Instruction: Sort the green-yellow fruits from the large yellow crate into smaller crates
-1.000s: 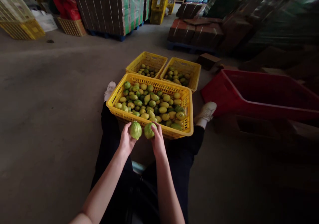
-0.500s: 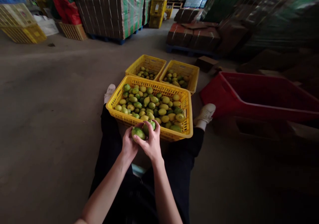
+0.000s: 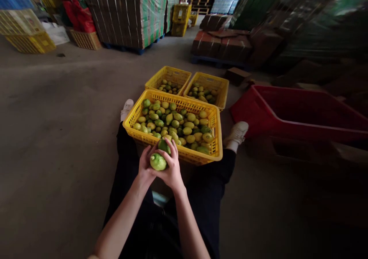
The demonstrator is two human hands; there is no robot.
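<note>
Both hands meet just in front of the near edge of a large yellow crate (image 3: 172,148) full of green and yellow lemons. Between them are two green lemons. The nearer one is a pale green lemon (image 3: 158,162), its knobby tip facing left; beyond it sits a darker green lemon (image 3: 164,147). My left hand (image 3: 145,165) cups the nearer lemon from the left, closed on it. Closed from the right, my right hand (image 3: 173,169) has its fingers around both fruits. Which hand carries most of the weight is hard to tell.
Two smaller yellow crates, a left one (image 3: 153,81) and a right one (image 3: 222,92), hold lemons behind the large crate. To the right stands a red tub (image 3: 253,105). My white shoes (image 3: 237,133) flank the large crate. Wrapped pallet stacks (image 3: 117,17) rise further back.
The lemons have been turned in my hands: the nearer one now shows a paler side with its tip, and the darker one has shifted left. Both hands moved slightly left.
</note>
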